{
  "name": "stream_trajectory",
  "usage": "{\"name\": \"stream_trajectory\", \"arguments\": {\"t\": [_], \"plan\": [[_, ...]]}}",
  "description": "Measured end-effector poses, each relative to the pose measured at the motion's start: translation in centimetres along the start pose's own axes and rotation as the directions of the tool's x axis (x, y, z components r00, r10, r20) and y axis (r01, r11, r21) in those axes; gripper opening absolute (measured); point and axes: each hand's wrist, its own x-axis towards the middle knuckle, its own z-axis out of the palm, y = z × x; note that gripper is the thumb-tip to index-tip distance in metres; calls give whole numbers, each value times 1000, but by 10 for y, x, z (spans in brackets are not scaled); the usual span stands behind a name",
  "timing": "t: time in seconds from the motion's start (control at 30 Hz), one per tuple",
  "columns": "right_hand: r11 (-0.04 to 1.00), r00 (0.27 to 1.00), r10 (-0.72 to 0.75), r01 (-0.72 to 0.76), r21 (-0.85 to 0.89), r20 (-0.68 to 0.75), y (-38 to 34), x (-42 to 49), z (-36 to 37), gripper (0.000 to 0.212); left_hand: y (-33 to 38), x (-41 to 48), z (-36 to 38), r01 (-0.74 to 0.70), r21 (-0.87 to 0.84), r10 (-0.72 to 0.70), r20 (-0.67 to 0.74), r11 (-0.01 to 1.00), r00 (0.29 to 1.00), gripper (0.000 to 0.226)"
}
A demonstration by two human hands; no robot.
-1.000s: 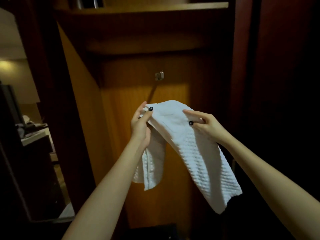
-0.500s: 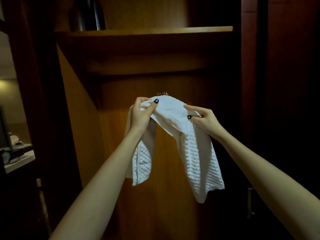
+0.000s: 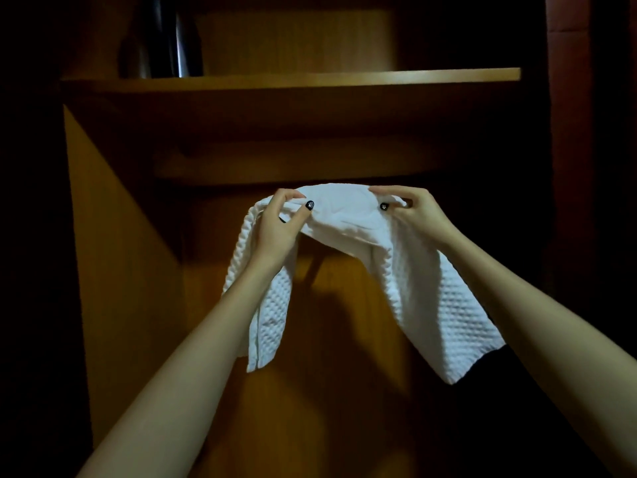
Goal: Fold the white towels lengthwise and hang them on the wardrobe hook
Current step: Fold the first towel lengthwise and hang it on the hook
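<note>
Left hand [image 3: 275,232] pinched the towel [image 3: 344,212] at its top fold, thumb in front, fingers curled over. Right hand [image 3: 418,215] gripped the same fold just to the right, thumb and fingers closed on cloth. The towel was stretched between both hands, in front of the wardrobe back panel [image 3: 344,339]. One end hung behind the left wrist, and the longer end draped below the right forearm. Shelf [image 3: 293,81] ran above the hands, with a dark container [image 3: 162,39] on it, up and left.

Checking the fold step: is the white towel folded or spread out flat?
Folded: the white towel is a narrow doubled strip draped between the left hand and right hand, both ends hanging down.
</note>
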Motion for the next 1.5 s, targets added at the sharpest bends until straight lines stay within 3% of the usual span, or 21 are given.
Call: {"name": "stream_trajectory", "arguments": {"t": [0.1, 0.23, 0.4, 0.63, 0.73, 0.83, 0.97, 1.07, 1.17, 1.3, 1.4, 1.5], "plan": [[999, 1000, 21, -21, 33, 2, 22, 40, -3, 52, -12, 27, 13, -32, 25, 31, 48, 999, 998, 30], [999, 997, 50, -51, 11, 54, 55, 78, 6, 43, -34, 47, 28, -32, 80, 27, 69, 996, 997, 21], [982, 972, 179, -186, 35, 150, 109, 79, 42, 43, -71, 38, 46, 46, 68, -57, 163, 997, 985, 28], [974, 970, 213, -220, 56, 118, 144, 52, 89, 37, -116, 17, 58, 179, 13, -177, 231, 984, 957, 30], [987, 994, 113, -112, 119, 3, 135, 34, 87, 32, -120, 7, 60, 78, 93, -98, 238, 993, 966, 40], [974, 998, 62, -55, 219, -23, 116, 12, 82, 32, -122, 6, 58, -61, 387, 31, 83, 920, 996, 35], [1000, 995, 26, -25, -11, 92, 93, -13, 97, 57, -109, 11, 54, -161, 700, 115, 114, 696, 987, 35], [975, 993, 96, -79, -208, 69, 81, -23, 118, 79, -108, 8, 54, -202, 810, 241, 78, 550, 967, 37], [929, 991, 123, -132, -346, -46, 75, -20, 132, 81, -119, 9, 56, -248, 755, 340, 36, 607, 940, 28], [815, 987, -19, -78, -575, -161, 80, -12, 131, 64, -127, 11, 62, -420, 596, 412, 158, 685, 897, 26], [778, 963, -203, 48, -627, -178, 88, -11, 116, 52, -129, 9, 64, -437, 518, 406, 181, 735, 896, 27], [669, 910, -408, 247, -701, -68, 99, -3, 95, 50, -127, 15, 63, -487, 494, 418, 252, 720, 873, 47]]}}
